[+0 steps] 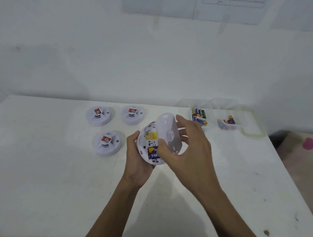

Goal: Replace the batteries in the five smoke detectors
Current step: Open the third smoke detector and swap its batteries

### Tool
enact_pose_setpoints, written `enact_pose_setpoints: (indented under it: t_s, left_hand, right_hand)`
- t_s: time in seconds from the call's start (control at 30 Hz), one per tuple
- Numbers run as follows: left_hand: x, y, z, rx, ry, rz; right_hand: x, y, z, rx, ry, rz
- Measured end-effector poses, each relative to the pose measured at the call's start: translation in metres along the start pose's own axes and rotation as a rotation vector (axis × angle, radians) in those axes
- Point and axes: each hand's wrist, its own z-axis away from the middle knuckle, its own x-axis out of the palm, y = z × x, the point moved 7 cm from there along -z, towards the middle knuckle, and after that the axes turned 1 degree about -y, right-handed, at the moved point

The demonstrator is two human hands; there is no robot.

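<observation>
Detector [149, 145] open, batt. [153, 152] showing.

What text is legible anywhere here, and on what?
"ELL", upside down, rest hidden: purple battery inside the held smoke detector.
Too small or blurred to read: wall sheet; red stickers; yellow label; print on the cover; binned batteries.

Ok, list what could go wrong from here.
1. The right hand holds the back cover tilted off the detector body. Closed askew, it may not latch.
2. The left hand holds the body at its edge. A loose grip could drop it and dislodge the fitted batteries.
3. One clear tub and the other tub both hold loose cells, so old and new could get mixed.
</observation>
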Motion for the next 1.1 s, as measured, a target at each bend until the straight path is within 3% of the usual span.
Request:
enact_pose_setpoints:
  t_s: [0.13,0.27,0.33,0.5,0.67,0.83,1.0,1.1]
  left_hand:
    - [-0.001,0.006,-0.003,0.012,-0.032,0.049]
    - [-0.002,0.007,-0.006,-0.002,-0.109,0.095]
    - [-0.008,0.007,-0.009,-0.028,-0.135,0.123]
    - [-0.014,0.003,-0.017,-0.107,-0.192,0.133]
    - [-0.01,0.004,-0.017,-0.126,-0.22,0.156]
    - [-0.011,0.001,-0.018,-0.132,-0.223,0.152]
    - [-0.013,0.001,-0.019,-0.139,-0.227,0.166]
    - [-0.014,0.001,-0.02,-0.138,-0.213,0.162]
  right_hand:
    - [-0.007,0.018,-0.001,0.138,-0.078,-0.345]
    - [0.0,0.062,0.004,0.449,-0.084,-0.751]
    - [0.004,0.08,0.012,0.567,-0.08,-0.837]
    - [0.008,0.122,0.025,0.579,-0.056,-0.63]
    - [0.023,0.166,0.028,0.532,-0.109,-0.169]
    - [0.044,0.211,0.035,0.588,-0.154,0.105]
    - [0.039,0.22,0.032,0.406,-0.082,0.573]
    - [0.035,0.217,0.033,0.369,-0.062,0.612]
